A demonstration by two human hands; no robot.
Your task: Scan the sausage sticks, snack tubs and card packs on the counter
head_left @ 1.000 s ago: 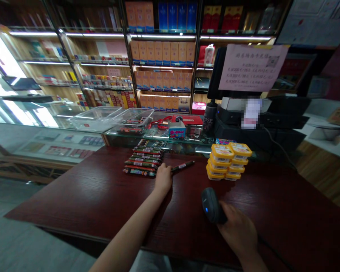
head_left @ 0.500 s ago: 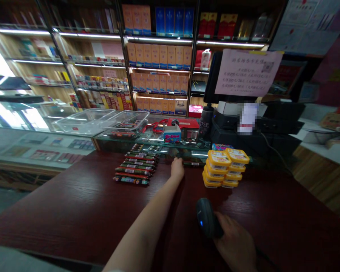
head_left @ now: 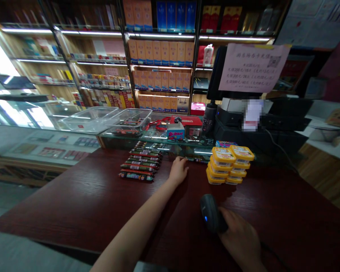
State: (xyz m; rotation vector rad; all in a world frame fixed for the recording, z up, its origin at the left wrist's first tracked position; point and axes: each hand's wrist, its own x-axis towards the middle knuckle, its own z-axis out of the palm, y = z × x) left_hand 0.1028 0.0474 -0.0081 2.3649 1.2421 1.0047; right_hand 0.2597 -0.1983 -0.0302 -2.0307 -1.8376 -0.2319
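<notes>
My right hand (head_left: pixel 239 236) grips a dark handheld barcode scanner (head_left: pixel 211 213) with a small blue light, low over the brown counter. My left arm stretches forward, and my left hand (head_left: pixel 179 170) rests at the counter's far side with its fingers curled; what they hold, if anything, is hidden. A thin dark packaged stick (head_left: pixel 198 159) lies just right of those fingers. To the left, several slim pen-like packs (head_left: pixel 140 163) lie in a row. Yellow-lidded tubs (head_left: pixel 228 166) stand stacked in two columns to the right.
Behind the counter (head_left: pixel 82 204) runs a glass shelf with clear plastic bins (head_left: pixel 133 119), a small blue-pink box (head_left: pixel 175 132) and a dark bottle (head_left: pixel 208 119). A monitor with a pink paper sign (head_left: pixel 252 68) stands at the right. Lit shelves of boxes (head_left: pixel 161 53) fill the back.
The view has shifted slightly, so most things sit a little further right and higher. My left hand has drawn slightly back from the glass edge. The scanner stays in my right hand.
</notes>
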